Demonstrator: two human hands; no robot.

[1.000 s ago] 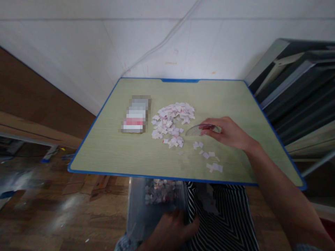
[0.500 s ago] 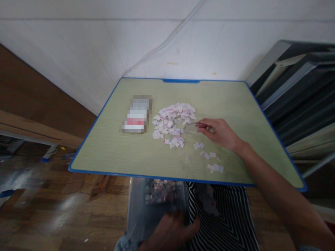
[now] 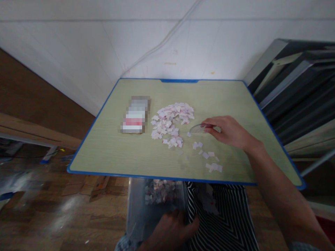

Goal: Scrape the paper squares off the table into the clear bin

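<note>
My right hand (image 3: 222,130) pinches a clear round disc (image 3: 196,129) that looks like thin plastic, tilted low over the board. To its left is a loose pile of small pinkish-white paper pieces (image 3: 167,122). One paper bit lies near the disc's left edge, and several more scraps (image 3: 214,167) are strewn closer to me. Below the board's near edge, my left hand (image 3: 174,225) is closed over the right rim of a clear plastic bin (image 3: 136,209), its thumb against striped cloth (image 3: 225,216). Its fingertips are in shadow. More paper bits fill part of the bin.
The pale green tabletop (image 3: 104,150) has a blue edge and stands against a white wall. A blurred-out flat item (image 3: 136,115) lies on its left side. Dark folded panels (image 3: 300,83) lean at the right. Cardboard (image 3: 78,184) is on the wooden floor at left.
My right hand and the disc have shifted right, away from the pile. A single paper piece now shows apart from the pile beside the disc. My left hand stays at the bin.
</note>
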